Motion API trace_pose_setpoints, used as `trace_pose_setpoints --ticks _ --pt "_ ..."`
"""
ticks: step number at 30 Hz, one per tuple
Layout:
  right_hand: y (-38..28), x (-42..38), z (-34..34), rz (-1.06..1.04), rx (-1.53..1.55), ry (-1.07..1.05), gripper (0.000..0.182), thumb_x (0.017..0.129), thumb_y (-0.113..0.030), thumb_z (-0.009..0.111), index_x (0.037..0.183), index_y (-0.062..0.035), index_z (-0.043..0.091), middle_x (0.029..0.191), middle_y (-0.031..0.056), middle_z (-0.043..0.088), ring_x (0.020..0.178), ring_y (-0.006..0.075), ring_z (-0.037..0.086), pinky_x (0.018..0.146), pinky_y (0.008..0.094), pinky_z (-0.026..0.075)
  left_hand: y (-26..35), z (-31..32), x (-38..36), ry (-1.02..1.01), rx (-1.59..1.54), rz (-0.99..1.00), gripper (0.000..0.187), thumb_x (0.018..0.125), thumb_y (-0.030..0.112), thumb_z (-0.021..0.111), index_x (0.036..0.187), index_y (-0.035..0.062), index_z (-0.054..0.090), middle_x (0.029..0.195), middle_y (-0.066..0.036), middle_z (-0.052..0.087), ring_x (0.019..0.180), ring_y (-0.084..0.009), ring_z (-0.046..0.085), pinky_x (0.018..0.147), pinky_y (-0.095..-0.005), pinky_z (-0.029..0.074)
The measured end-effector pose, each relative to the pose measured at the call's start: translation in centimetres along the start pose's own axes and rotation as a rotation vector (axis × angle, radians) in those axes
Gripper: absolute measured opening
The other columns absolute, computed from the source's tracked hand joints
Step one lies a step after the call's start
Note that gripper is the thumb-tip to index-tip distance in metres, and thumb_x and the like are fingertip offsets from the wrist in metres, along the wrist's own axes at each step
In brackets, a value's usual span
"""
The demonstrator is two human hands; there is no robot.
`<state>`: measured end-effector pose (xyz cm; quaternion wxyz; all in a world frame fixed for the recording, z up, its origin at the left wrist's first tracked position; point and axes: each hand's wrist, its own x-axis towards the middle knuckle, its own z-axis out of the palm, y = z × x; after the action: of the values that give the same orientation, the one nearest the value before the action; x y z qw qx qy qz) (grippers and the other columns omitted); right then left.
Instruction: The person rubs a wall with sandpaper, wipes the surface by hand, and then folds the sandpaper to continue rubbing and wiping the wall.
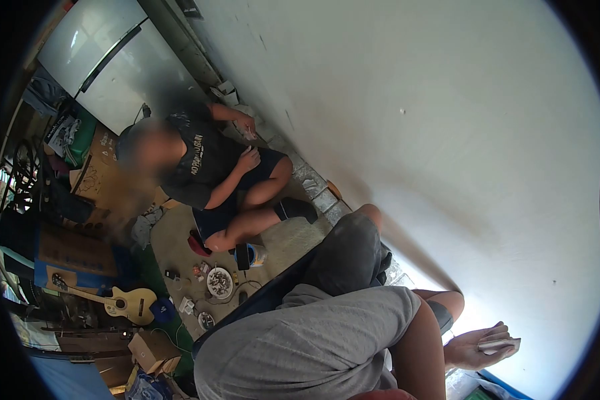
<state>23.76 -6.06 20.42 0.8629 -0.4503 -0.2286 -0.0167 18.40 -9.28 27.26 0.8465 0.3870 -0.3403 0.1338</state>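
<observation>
A guitar [123, 303] lies on the floor [173, 243] at the far left, well apart from the fingers. Just right of it sit a round dish [219, 282] of small parts, a smaller round tin [207, 321] and a cable. Behind these, a second person [213, 173] sits on the floor against the wall [413, 100], knees bent, one hand [249, 160] resting on the thigh, the other raised near the wall. A grey refrigerator [107, 57] stands behind that person.

The wearer's own body fills the lower centre: a grey shirt [307, 340] and dark grey shorts [350, 253], one bare knee raised.

One hand [477, 347] of the wearer shows at the lower right, beyond the forearm; which hand it is cannot be told with certainty, and it appears to be the right. Its fingers [497, 332] curl partly closed around a small pale flat object [500, 345], thumb above and fingertips below. The object sits at the fingertips, clear of the wall and near the floor's edge. What the object is cannot be told. The other hand is out of view.
</observation>
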Motion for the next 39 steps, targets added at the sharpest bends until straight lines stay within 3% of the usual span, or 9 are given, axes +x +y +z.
trace_pose_setpoints --ticks 4,14,19,26,29,30,33,37,39 --pt "-0.3 -0.5 0.8 -0.11 -0.186 0.058 0.026 0.097 -0.023 0.041 0.075 -0.0117 0.035 0.054 -0.0009 0.022 0.057 0.0106 0.024 0.071 0.0287 0.027 -0.2 0.1 -0.2 0.005 -0.005 0.006 0.022 0.092 0.018 0.06 0.11 0.0049 0.056 0.085 0.0 0.055 0.091 -0.0127 0.051 0.084 -0.0302 0.038" --pt "-0.8 -0.7 -0.6 0.02 0.04 0.159 0.028 0.098 -0.025 0.041 0.073 -0.0124 0.033 0.055 -0.0008 0.022 0.058 0.0105 0.024 0.071 0.0292 0.027 -1.4 0.7 -0.6 -0.01 -0.008 -0.016 0.023 0.092 0.018 0.06 0.111 0.0047 0.055 0.085 -0.001 0.055 0.091 -0.0127 0.051 0.084 -0.0301 0.038" --pt "-0.3 -0.9 -2.5 -0.036 -0.038 -0.043 0.027 0.098 -0.026 0.039 0.077 -0.0102 0.037 0.06 -0.0003 0.024 0.061 0.0106 0.026 0.069 0.0285 0.027 -2.0 1.4 -0.8 -0.02 -0.016 -0.028 0.024 0.092 0.018 0.06 0.111 0.0047 0.055 0.085 -0.001 0.055 0.091 -0.0127 0.051 0.085 -0.0301 0.038" --pt "0.1 -2.6 0.4 0.02 -0.485 0.002 0.039 0.097 -0.04 0.049 0.076 -0.0071 0.048 0.07 -0.0006 0.032 0.066 0.0106 0.032 0.061 0.0261 0.027 -1.4 1.3 -0.7 -0.021 -0.002 -0.017 0.024 0.092 0.017 0.061 0.112 0.0045 0.055 0.085 -0.001 0.055 0.091 -0.0128 0.051 0.085 -0.03 0.038" --pt "-0.2 -2.3 2.0 0.003 -0.621 -0.263 0.041 0.097 -0.036 0.051 0.108 0.0023 0.061 0.089 0.0058 0.06 0.082 0.0145 0.053 0.077 0.0276 0.042 -1.1 1.1 -0.6 -0.018 0.001 -0.007 0.025 0.092 0.017 0.061 0.112 0.0045 0.055 0.085 -0.001 0.055 0.091 -0.0128 0.051 0.085 -0.03 0.038" --pt "-1.1 -2.0 2.3 0.166 -0.674 -0.385 0.047 0.097 -0.036 0.053 0.125 0.0011 0.056 0.107 0.0119 0.064 0.094 0.018 0.058 0.086 0.0297 0.043 -1.0 1.1 -0.6 -0.019 0.002 -0.005 0.025 0.092 0.017 0.061 0.112 0.0044 0.055 0.085 -0.001 0.055 0.091 -0.0128 0.051 0.085 -0.03 0.038" --pt "-0.7 -0.6 2.6 0.215 -0.78 -0.604 0.051 0.096 -0.036 0.053 0.134 -0.0025 0.051 0.108 0.0145 0.063 0.096 0.018 0.057 0.086 0.0294 0.044 -0.8 1.2 -0.6 -0.028 -0.001 -0.002 0.025 0.091 0.017 0.061 0.112 0.0044 0.055 0.085 -0.001 0.055 0.091 -0.0128 0.051 0.085 -0.03 0.038" --pt "0.2 1.4 3.3 0.159 -1.11 -0.951 0.054 0.094 -0.03 0.057 0.141 -0.0054 0.044 0.084 0.0108 0.059 0.071 0.0198 0.046 0.07 0.0327 0.041 -0.4 0.9 -0.5 -0.037 -0.005 0.007 0.026 0.091 0.017 0.061 0.112 0.0043 0.055 0.085 -0.001 0.055 0.092 -0.0128 0.051 0.085 -0.03 0.038" --pt "1.8 1.9 2.8 0.06 -1.02 -1.058 0.055 0.094 -0.024 0.056 0.143 -0.0058 0.041 0.073 0.0111 0.052 0.064 0.0218 0.038 0.064 0.0346 0.037 -0.2 0.7 -0.7 -0.033 0.0 0.01 0.026 0.091 0.017 0.062 0.113 0.0043 0.055 0.085 -0.001 0.055 0.092 -0.0128 0.051 0.085 -0.0299 0.038"
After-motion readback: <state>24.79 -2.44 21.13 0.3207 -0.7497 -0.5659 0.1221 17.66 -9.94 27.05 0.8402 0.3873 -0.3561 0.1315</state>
